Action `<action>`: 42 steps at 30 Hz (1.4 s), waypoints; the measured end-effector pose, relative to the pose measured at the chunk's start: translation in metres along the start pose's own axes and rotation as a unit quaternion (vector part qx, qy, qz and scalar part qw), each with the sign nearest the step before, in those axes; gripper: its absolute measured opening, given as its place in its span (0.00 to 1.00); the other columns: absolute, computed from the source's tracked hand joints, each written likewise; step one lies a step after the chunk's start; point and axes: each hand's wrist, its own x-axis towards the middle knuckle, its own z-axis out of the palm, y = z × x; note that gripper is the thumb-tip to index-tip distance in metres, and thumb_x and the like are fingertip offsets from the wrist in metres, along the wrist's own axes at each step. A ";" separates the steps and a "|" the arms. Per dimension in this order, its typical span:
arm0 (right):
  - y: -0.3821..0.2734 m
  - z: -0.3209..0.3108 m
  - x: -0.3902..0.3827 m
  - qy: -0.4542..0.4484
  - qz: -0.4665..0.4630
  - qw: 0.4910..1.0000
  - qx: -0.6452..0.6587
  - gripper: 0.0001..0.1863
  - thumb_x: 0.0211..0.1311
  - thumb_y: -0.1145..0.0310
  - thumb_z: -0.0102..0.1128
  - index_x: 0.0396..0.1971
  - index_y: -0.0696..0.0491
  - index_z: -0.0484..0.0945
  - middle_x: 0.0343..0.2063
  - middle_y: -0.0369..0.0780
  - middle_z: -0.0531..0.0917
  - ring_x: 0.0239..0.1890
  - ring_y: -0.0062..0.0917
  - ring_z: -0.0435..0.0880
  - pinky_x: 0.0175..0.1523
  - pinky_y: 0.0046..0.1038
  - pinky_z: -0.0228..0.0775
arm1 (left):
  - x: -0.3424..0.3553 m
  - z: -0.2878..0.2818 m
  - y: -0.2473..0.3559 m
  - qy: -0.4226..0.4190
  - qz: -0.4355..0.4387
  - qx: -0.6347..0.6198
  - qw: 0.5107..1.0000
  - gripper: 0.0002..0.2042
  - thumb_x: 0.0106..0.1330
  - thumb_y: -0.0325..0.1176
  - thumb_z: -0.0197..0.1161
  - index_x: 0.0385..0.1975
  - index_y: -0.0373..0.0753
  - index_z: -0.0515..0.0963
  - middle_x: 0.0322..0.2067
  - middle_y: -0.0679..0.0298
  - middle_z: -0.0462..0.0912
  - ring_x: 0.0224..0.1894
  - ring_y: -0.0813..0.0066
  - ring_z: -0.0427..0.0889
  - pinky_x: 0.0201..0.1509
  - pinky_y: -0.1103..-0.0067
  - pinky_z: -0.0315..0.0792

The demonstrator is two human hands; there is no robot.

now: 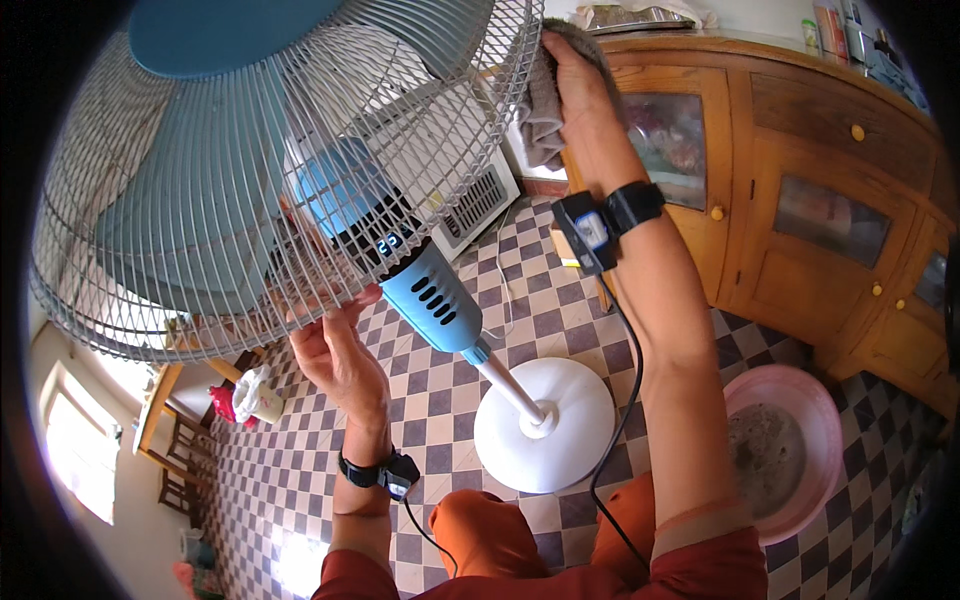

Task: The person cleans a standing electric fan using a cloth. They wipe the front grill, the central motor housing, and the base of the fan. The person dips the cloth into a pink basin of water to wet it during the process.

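Observation:
A pedestal fan with a wire grille (190, 300) fills the upper left, tilted towards me. Behind the wires are its blue blades (190, 190) and a round blue centre cap (225, 35). My left hand (345, 360) grips the lower edge of the grille, fingertips against the wires. At the grille's right rim, my right hand (580, 75) is closed on a grey cloth (543, 125), which hangs down beside the wires. Below the head, the blue fan body (435, 300) with a lit display joins a pole (510, 385) on a round white base (545, 455).
A wooden cabinet (735, 230) with glass panes curves along the right. On the checkered floor (440, 420) at lower right stands a pink basin (835, 440) of murky water. A white bag (255, 390) sits by wooden furniture at left. Black cables run from both wrist devices.

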 end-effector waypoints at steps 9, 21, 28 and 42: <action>0.016 0.005 -0.049 0.028 0.087 0.992 -0.084 0.10 0.64 0.64 0.54 0.38 0.54 0.79 0.32 0.38 0.84 0.31 0.24 0.83 0.35 0.24 0.77 | 0.000 0.002 0.001 -0.011 0.009 0.000 1.000 0.10 0.70 0.26 0.47 0.48 0.31 0.67 0.41 0.52 0.79 0.38 0.62 0.83 0.48 0.69 0.77; 0.065 0.027 -0.172 -0.157 0.230 0.960 -0.007 0.15 0.57 0.70 0.62 0.44 0.58 0.76 0.40 0.39 0.79 0.41 0.22 0.78 0.47 0.25 0.72 | -0.002 -0.002 0.000 -0.020 0.027 0.008 0.999 0.11 0.71 0.27 0.46 0.49 0.30 0.67 0.42 0.51 0.79 0.41 0.63 0.82 0.48 0.69 0.78; 0.036 -0.023 -0.172 -0.059 0.220 0.956 0.187 0.20 0.59 0.60 0.51 0.47 0.58 0.74 0.43 0.41 0.79 0.44 0.30 0.79 0.51 0.33 0.73 | 0.001 -0.006 -0.001 0.003 0.002 -0.021 1.000 0.10 0.70 0.28 0.47 0.46 0.31 0.69 0.39 0.51 0.80 0.39 0.61 0.83 0.47 0.69 0.78; -0.017 -0.009 -0.054 0.077 0.019 0.996 0.036 0.16 0.62 0.63 0.59 0.47 0.55 0.76 0.42 0.40 0.81 0.42 0.28 0.80 0.44 0.31 0.76 | 0.002 -0.018 -0.002 0.022 -0.021 -0.046 0.999 0.09 0.69 0.28 0.48 0.45 0.32 0.69 0.37 0.51 0.81 0.37 0.62 0.83 0.46 0.70 0.77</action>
